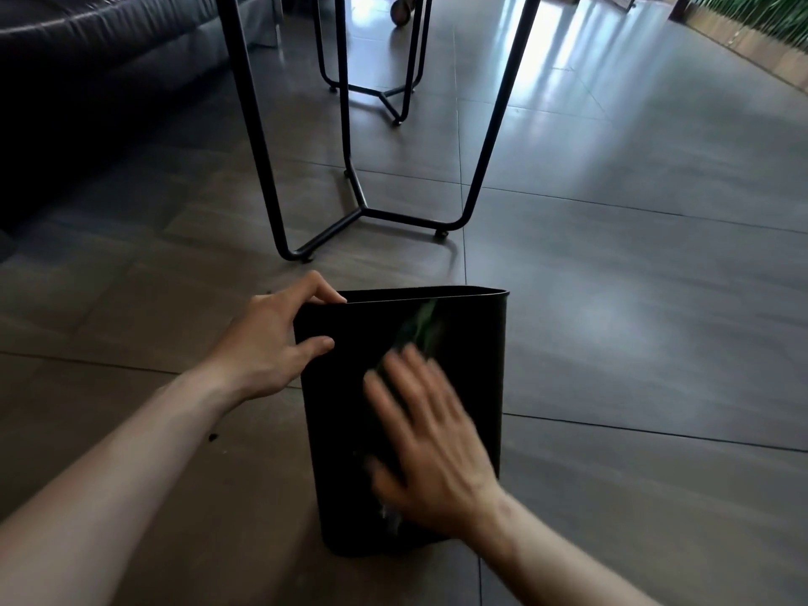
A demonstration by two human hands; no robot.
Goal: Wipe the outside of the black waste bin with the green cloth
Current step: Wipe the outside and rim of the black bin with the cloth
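The black waste bin [341, 430] stands on the tiled floor in front of me, its mouth tilted away. My left hand [271, 343] grips the bin's rim at its top left corner, fingers hooked over the edge and thumb on the near side. My right hand [428, 443] is blurred by motion and lies flat with spread fingers on the bin's near side. The green cloth [422, 325] shows only as a dim green smear beyond the fingertips; the rest is hidden under that hand.
A black metal table frame [363, 207] stands just beyond the bin, with a second frame [384, 94] behind it. A dark sofa [87, 80] fills the far left. A wooden planter [743, 32] runs along the far right. Small dark specks [213, 438] lie on the floor.
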